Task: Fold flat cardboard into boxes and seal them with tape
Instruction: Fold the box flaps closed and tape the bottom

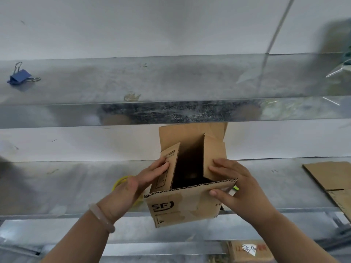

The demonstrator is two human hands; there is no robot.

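Observation:
A small brown cardboard box (182, 205) with black print on its near side is held up over the metal bench (76, 186), its top open and all flaps raised. My left hand (136, 185) presses with straight fingers against the left side flap, pushing it inward. My right hand (237, 186) holds the right corner: its fingers lie on the right side flap and its thumb lies on the near flap. The far flap stands upright under the shelf. A yellow ring (121, 183), perhaps a tape roll, lies on the bench, partly hidden behind my left hand.
A metal shelf (171, 111) runs across just above the box, with a blue binder clip (19, 76) at its left. Flat cardboard (332, 179) lies at the bench's right. Another marked carton (248, 249) sits below the bench edge.

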